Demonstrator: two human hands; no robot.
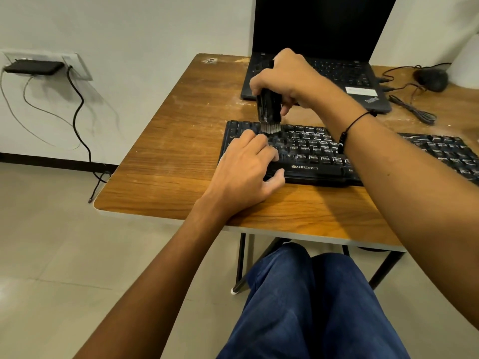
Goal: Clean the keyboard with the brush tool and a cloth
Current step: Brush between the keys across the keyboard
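Brushing my ZEBRONICS keyboard (311, 161)

My right hand (287, 79) fingers clamp the black brush (268, 104), bristles on the top-left keys; my left hand (246, 169) fingers lie relaxed, steadying it before the ThinkPad laptop (337, 73).

Bare worktop (168, 151) lies open at the frame's left, beside the keyboard (311, 151). Behind the keyboard, the laptop (324, 73) blocks the way; cables (414, 110) lie at upper right.

one keyboard (324, 151), one brush (268, 104), one laptop (337, 47), one mouse (432, 79), two hands (243, 169)
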